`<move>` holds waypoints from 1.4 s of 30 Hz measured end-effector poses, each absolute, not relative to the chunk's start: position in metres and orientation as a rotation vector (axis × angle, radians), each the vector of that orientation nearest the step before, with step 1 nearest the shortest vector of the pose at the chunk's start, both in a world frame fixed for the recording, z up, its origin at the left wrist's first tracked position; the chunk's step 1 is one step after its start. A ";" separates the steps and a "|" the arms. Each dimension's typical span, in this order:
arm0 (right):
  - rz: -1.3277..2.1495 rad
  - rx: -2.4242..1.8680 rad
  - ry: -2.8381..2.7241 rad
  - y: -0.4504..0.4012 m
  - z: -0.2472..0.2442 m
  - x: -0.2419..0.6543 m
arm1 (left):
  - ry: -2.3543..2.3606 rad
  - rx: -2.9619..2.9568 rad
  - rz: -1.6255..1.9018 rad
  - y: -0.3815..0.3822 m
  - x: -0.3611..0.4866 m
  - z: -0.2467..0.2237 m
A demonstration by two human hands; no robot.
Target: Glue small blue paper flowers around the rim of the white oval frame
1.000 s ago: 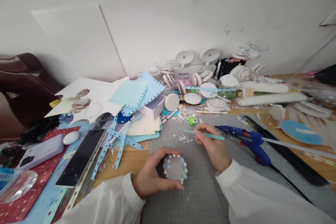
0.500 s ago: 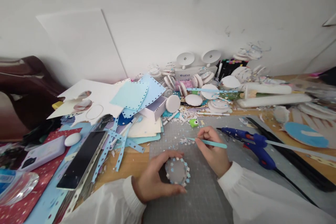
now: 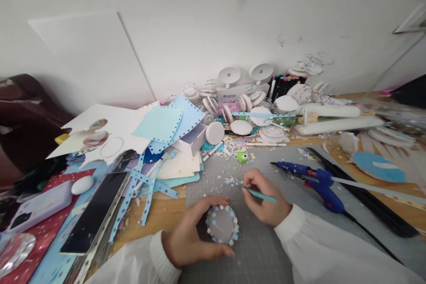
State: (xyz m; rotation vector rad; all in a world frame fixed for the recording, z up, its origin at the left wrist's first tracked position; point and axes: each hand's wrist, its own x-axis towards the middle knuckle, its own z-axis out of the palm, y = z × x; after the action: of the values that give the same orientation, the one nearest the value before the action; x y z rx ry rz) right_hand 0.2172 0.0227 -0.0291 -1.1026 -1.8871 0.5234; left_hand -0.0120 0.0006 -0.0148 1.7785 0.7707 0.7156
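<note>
My left hand curls around a small round disc, with the index finger at its far edge and the thumb at its near edge. Pale blue and white star-shaped bits ring the rim of this disc, and its middle is bare grey. In my right hand is a pair of teal tweezers, gripped between thumb and fingers. Their tips are beside a little heap of paper stars on the grey cutting mat. Whether a star is between the tips is too small to tell.
A blue glue gun with its stick and cord lies to the right, beside a long black strip. Punched blue paper, a white box and a phone are at left. White discs crowd the back.
The view has turned slightly to the right. My right hand has drawn the tweezers' tips a little nearer to me and tilted the handle downward. My left hand stays around the disc.
</note>
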 end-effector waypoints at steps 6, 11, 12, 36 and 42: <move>0.499 -1.095 -1.986 0.023 -0.032 0.216 | 0.769 1.838 0.704 0.001 -0.012 -0.014; 0.439 -1.105 -2.024 0.022 -0.033 0.217 | 0.753 1.902 0.699 0.000 -0.011 -0.014; 0.436 -1.111 -2.023 0.022 -0.033 0.218 | 0.753 1.911 0.694 0.000 -0.011 -0.014; 0.644 -1.088 -1.726 0.022 -0.031 0.214 | 0.638 1.269 0.962 0.004 -0.008 -0.009; 0.647 -1.086 -1.607 0.020 -0.029 0.215 | 0.784 1.243 0.964 0.007 -0.008 -0.008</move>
State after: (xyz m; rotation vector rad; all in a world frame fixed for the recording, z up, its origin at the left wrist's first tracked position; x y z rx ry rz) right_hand 0.2148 0.0201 -0.0287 -1.0864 -1.6072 0.6472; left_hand -0.0085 0.0070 -0.0084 1.2433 0.7840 0.9636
